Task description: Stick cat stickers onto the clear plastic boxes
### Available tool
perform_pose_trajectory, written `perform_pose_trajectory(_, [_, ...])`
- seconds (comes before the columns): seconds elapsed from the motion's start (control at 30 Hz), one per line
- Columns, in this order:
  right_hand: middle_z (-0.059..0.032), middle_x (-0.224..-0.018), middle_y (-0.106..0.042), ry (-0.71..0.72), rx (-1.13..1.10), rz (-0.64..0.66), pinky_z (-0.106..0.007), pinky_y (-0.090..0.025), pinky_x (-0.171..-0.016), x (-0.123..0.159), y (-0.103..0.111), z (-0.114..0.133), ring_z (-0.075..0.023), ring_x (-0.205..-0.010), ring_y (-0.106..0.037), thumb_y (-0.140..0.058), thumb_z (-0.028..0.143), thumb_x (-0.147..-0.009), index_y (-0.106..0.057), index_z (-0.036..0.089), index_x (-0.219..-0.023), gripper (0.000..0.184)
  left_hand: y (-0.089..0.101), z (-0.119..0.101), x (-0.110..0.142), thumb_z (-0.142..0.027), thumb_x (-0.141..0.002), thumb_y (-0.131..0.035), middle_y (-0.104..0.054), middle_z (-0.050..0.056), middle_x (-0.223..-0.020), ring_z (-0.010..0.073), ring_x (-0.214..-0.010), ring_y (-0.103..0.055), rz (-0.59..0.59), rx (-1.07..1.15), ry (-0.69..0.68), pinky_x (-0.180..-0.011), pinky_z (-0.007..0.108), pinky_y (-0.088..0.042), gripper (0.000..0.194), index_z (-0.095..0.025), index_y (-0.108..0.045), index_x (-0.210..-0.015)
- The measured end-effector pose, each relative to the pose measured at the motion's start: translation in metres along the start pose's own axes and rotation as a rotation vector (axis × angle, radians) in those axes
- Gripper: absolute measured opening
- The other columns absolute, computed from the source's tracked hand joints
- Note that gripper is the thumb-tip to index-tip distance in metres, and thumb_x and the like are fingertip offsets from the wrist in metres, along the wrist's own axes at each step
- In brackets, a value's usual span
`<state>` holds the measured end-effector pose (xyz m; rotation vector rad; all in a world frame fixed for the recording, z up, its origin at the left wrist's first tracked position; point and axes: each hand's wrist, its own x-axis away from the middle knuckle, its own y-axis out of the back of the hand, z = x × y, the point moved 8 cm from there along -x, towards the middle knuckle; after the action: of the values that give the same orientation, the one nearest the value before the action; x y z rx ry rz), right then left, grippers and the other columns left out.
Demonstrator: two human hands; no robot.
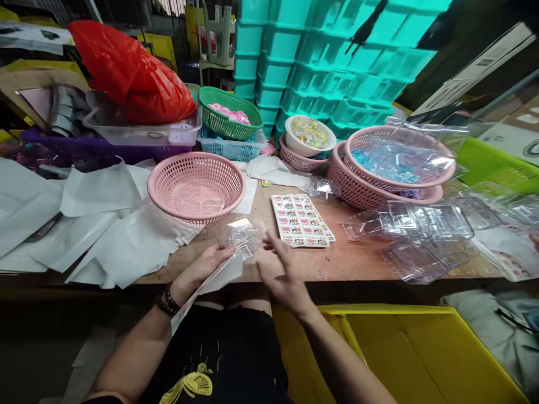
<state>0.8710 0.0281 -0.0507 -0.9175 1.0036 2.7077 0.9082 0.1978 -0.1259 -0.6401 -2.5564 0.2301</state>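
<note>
My left hand (202, 269) is closed on a clear plastic blister shell (243, 238) at the front of the table. The same hand also holds a sticker sheet (223, 278), which hangs down past my wrist with its pale back partly showing. To the right of the shell is my right hand (284, 275), its fingers apart and slightly blurred. Its fingertips are near the shell's edge, and I cannot tell whether they touch it. Beyond that hand lies a stack of printed sticker sheets (300, 219).
A pink basket (196, 188) stands behind my left hand, beside loose white sheets (113, 241). Clear plastic shells (421, 221) lie at right, near stacked pink baskets (362, 188). A white bowl (290, 140) of small pieces and teal crates (311, 67) stand behind.
</note>
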Motion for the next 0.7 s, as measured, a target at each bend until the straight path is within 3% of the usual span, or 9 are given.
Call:
perform_pose_trajectory(0.07, [-0.0077, -0.121, -0.061, -0.231, -0.158, -0.06, -0.037, -0.053, -0.087, -0.001, 0.021, -0.025, -0.0198, -0.102, -0.062, -0.062, 0.033, -0.091, -0.047, 0.035, -0.144, 0.056, 0.001, -0.01, 0.008, -0.047, -0.087, -0.066, -0.066, 0.014, -0.129, 0.029, -0.124, -0.057, -0.032, -0.021, 0.017, -0.11, 0.042, -0.039, 0.055, -0.014, -0.059, -0.13])
perform_pose_trajectory(0.13, [-0.0087, -0.127, -0.059, -0.422, -0.286, -0.034, -0.041, -0.052, -0.091, -0.001, 0.02, -0.048, -0.0217, -0.108, -0.06, -0.07, 0.039, -0.085, -0.045, 0.037, -0.145, 0.065, -0.003, -0.019, 0.011, -0.043, -0.088, -0.064, -0.067, 0.013, -0.129, 0.0287, -0.125, -0.057, -0.021, -0.033, 0.011, -0.112, 0.041, -0.038, 0.052, -0.013, -0.059, -0.13])
perform_pose_trajectory(0.27, [-0.0122, -0.134, -0.056, -0.642, -0.63, 0.11, -0.047, -0.05, -0.099, 0.002, -0.03, -0.066, -0.0248, -0.116, -0.06, -0.077, 0.05, -0.075, -0.02, 0.036, -0.156, 0.1, -0.019, -0.02, 0.007, -0.042, -0.09, -0.06, -0.062, 0.011, -0.137, 0.0294, -0.131, -0.052, 0.088, 0.038, -0.057, -0.113, 0.041, -0.036, 0.056, -0.015, -0.053, -0.139])
perform_pose_trajectory(0.33, [-0.0117, -0.132, -0.056, -0.669, -0.732, 0.078, -0.047, -0.049, -0.101, 0.002, -0.051, -0.064, -0.0241, -0.116, -0.061, -0.075, 0.052, -0.075, -0.011, 0.036, -0.158, 0.106, -0.022, -0.015, 0.002, -0.04, -0.091, -0.061, -0.054, 0.01, -0.146, 0.0288, -0.137, -0.047, 0.1, 0.074, -0.1, -0.115, 0.041, -0.034, 0.062, -0.019, -0.044, -0.147])
perform_pose_trajectory(0.43, [-0.0099, -0.131, -0.054, -0.689, -0.76, -0.022, -0.046, -0.046, -0.106, 0.003, -0.066, -0.064, -0.0235, -0.119, -0.059, -0.078, 0.049, -0.073, -0.004, 0.037, -0.158, 0.113, -0.021, -0.006, -0.003, -0.038, -0.089, -0.066, -0.048, 0.011, -0.151, 0.03, -0.139, -0.044, 0.078, 0.099, -0.136, -0.116, 0.043, -0.034, 0.076, -0.021, -0.03, -0.154])
perform_pose_trajectory(0.63, [-0.0105, -0.13, -0.054, -0.714, -0.749, -0.088, -0.044, -0.049, -0.103, 0.0, -0.065, -0.077, -0.0235, -0.118, -0.059, -0.072, 0.048, -0.078, 0.002, 0.036, -0.158, 0.109, -0.029, -0.005, 0.0, -0.034, -0.084, -0.071, -0.051, 0.013, -0.148, 0.0309, -0.135, -0.048, 0.205, 0.143, -0.128, -0.114, 0.044, -0.036, 0.092, -0.023, -0.017, -0.158])
perform_pose_trajectory(0.7, [-0.0116, -0.133, -0.053, -0.678, -0.693, -0.069, -0.043, -0.049, -0.103, -0.003, -0.061, -0.082, -0.0233, -0.12, -0.058, -0.071, 0.048, -0.08, 0.003, 0.035, -0.158, 0.108, -0.027, -0.002, 0.001, -0.032, -0.08, -0.076, -0.056, 0.016, -0.141, 0.0315, -0.128, -0.054, 0.168, 0.156, -0.099, -0.11, 0.047, -0.04, 0.103, -0.022, -0.009, -0.158])
